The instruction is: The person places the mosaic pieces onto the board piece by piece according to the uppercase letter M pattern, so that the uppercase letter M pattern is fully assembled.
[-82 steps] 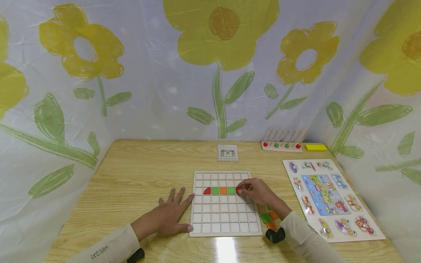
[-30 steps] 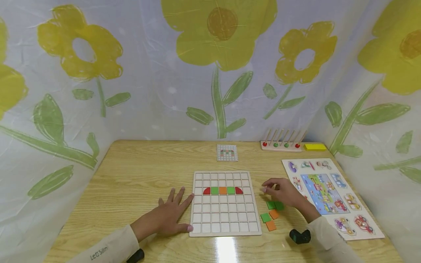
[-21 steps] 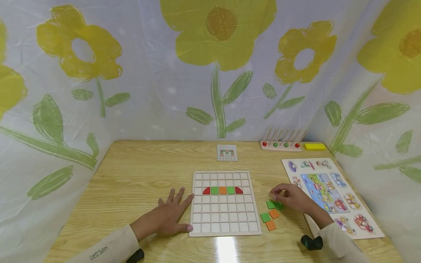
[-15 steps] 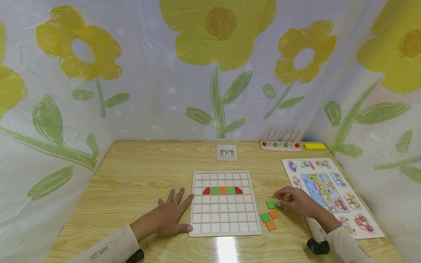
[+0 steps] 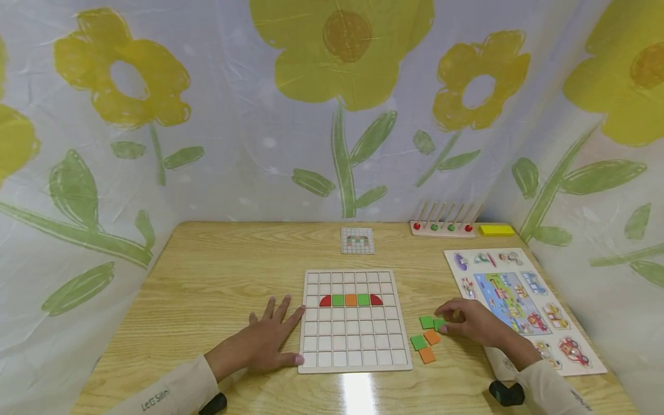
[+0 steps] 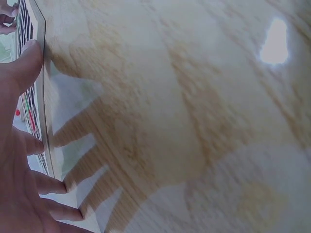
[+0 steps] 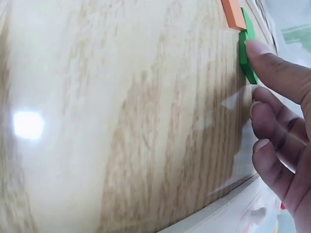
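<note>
My left hand [image 5: 270,341] lies spread and flat beside the white grid board [image 5: 354,360], its thumb on the board's near left corner. In the head view, the board bears one row of tiles: a red quarter-round [image 5: 325,301], a green tile [image 5: 338,300], an orange tile [image 5: 351,300], another green one, then another red quarter-round [image 5: 376,300]. My right hand [image 5: 474,323], fingers curled, has thumb and index finger at opposite edges of a loose green tile [image 5: 438,324]. In the right wrist view, the thumb touches that tile [image 7: 244,53], which still lies on the table.
Other loose green tiles [image 5: 418,343] and orange tiles [image 5: 427,355] lie right of the board. A picture card [image 5: 358,240] is behind it. On the right are a knob puzzle [image 5: 557,366], a peg stand [image 5: 442,230] with beads, and a yellow block [image 5: 496,231].
My right hand has let go of the red quarter-round on the board, moved right and come down to the loose green tile. My left hand has stayed in place.
</note>
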Demonstrator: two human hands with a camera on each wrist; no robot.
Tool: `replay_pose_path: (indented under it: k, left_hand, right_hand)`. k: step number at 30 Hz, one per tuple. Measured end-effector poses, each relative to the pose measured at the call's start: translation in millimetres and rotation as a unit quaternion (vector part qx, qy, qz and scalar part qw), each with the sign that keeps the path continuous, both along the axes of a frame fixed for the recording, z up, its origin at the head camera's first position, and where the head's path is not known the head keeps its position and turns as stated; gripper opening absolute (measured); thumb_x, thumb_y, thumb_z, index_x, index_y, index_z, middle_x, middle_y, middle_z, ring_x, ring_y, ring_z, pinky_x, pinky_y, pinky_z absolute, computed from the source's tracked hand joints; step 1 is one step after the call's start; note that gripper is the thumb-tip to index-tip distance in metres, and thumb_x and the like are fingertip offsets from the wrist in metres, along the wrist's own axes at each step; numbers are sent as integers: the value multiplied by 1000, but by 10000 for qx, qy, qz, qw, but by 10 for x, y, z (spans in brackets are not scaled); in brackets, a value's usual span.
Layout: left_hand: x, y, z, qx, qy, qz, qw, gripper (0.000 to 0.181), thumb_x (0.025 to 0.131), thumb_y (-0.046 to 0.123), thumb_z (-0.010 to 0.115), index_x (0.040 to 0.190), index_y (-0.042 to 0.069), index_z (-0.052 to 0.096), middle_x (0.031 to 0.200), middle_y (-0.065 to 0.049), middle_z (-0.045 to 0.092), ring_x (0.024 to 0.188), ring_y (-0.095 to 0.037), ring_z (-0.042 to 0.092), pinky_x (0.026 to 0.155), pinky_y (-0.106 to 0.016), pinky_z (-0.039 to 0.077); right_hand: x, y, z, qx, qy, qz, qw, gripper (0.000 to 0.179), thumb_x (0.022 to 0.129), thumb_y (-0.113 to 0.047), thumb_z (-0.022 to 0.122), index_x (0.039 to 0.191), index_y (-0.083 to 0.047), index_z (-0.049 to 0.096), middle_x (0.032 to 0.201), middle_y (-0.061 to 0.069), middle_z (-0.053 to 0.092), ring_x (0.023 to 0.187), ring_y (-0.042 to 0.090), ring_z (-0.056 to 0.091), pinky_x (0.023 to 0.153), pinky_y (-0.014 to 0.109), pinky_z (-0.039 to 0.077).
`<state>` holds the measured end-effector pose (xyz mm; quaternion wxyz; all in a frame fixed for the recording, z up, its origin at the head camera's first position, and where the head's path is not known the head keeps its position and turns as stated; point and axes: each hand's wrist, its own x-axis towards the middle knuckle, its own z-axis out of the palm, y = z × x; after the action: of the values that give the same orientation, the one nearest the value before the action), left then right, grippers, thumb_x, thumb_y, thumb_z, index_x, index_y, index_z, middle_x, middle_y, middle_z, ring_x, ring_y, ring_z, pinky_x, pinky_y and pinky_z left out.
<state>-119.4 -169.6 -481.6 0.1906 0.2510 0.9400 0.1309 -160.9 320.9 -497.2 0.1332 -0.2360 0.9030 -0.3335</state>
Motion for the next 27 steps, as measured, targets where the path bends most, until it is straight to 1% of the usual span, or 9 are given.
replay_pose_path:
  k: [5,9,14,18,24,27]
  left_hand:
    - [-9,-1,-17,-43,3,17,10000,102,87,76,54,163,20,17,165,-28,10,146,-62,12,97,-84,26]
    - [-24,5,-40,-58,38,26,10000,101,87,76,54,163,20,17,165,-28,10,146,-61,12,97,-84,26]
    - [-23,6,-35,-31,25,14,10000,101,87,75,55,163,20,17,165,-28,10,146,-61,11,97,-84,26]
    - [-17,9,-19,-20,8,17,10000,101,87,74,56,162,19,17,165,-29,10,146,-62,12,96,-85,26]
    - [-13,10,-16,-50,-45,54,10000,101,87,74,56,162,19,17,165,-28,9,146,-61,11,98,-85,25]
    - [-9,10,-11,-45,-68,55,10000,101,87,74,56,162,19,17,165,-29,9,146,-62,11,97,-85,25]
  right_hand:
    - [6,-6,-11,-13,11,11,10000,33,91,-28,75,118,-11,72,102,-2,66,83,2,54,69,25,48]
    - [25,-3,-17,-135,76,91,9998,30,91,-26,75,117,-11,74,100,-2,66,79,2,51,66,24,45]
    - [29,-10,-6,-257,168,188,9994,25,91,-23,75,112,-10,75,97,-1,67,73,2,47,61,24,41]
    - [30,-24,0,-232,52,167,9996,21,92,-23,74,109,-12,72,97,-1,66,71,2,48,61,24,44]
    - [33,-45,-20,-300,-383,154,9987,17,94,-21,72,107,-14,65,96,1,65,64,3,54,62,25,48]
    - [32,-55,-24,-316,-434,205,9983,16,95,-20,71,107,-13,63,94,0,64,65,3,56,62,25,48]
